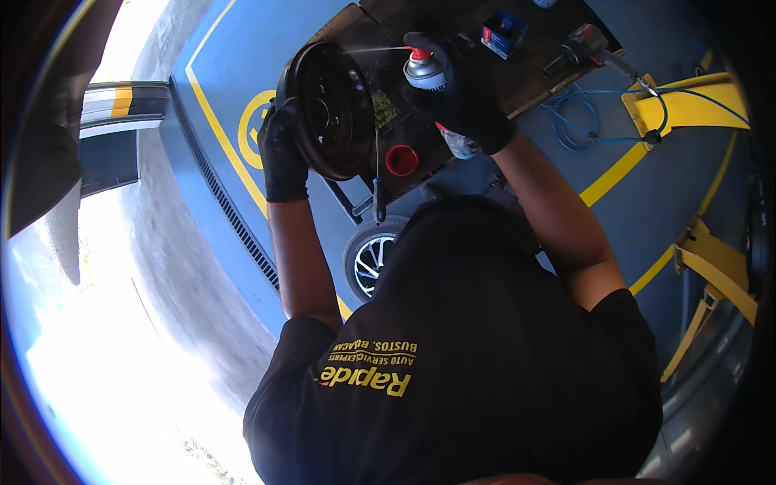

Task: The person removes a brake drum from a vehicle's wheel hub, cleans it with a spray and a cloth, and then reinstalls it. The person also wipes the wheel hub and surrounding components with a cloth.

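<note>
The person's left hand (pixel 287 149), in a black glove, was partly closed against the outer left side of a round dark drum (pixel 343 113), holding it tipped up on edge; some of its fingers were hidden. The right hand (pixel 465 109), gloved too, was wrapped round the middle of a spray can (pixel 427 74), one finger up at the red nozzle (pixel 419 53). From there a thin jet (pixel 372 50) ran toward the drum's top edge, the drum standing just left of the can. I saw a red cup (pixel 402 160) between the hands and a little nearer the person, and a thin tool (pixel 378 198) beside it. Beyond the right hand, a blue box (pixel 504 34) sat on the dark table (pixel 356 28); farther right were an air wrench (pixel 584 47) and a coiled blue hose (pixel 574 121). Below the hands, a car wheel (pixel 373 263) showed beside the person's black shirt (pixel 485 339).
</note>
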Demonstrator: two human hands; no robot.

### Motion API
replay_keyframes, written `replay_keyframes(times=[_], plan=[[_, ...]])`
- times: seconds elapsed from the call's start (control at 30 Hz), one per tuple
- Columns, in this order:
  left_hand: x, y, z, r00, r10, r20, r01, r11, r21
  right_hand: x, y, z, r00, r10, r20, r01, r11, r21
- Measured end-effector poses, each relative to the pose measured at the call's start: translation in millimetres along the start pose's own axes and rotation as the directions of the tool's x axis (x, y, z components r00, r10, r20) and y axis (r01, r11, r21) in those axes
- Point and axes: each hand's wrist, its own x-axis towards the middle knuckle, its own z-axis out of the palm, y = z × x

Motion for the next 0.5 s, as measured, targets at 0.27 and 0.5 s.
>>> replay_keyframes(times=[0.27, 0.5], plan=[[-4.5, -1.5, 14.4, 0.985, 0.003, 0.173, 0.055, 0.943, -0.328, -33.7, -38.9, 6.4, 0.937, -0.202, 0.286, 0.207, 0.978, 0.014], [2.0, -17.6, 8.1, 1.0, -0.006, 0.022, 0.009, 0.989, -0.145, -3.3, -0.8, -18.5, 0.99, -0.046, 0.131, 0.064, 0.988, -0.138]])
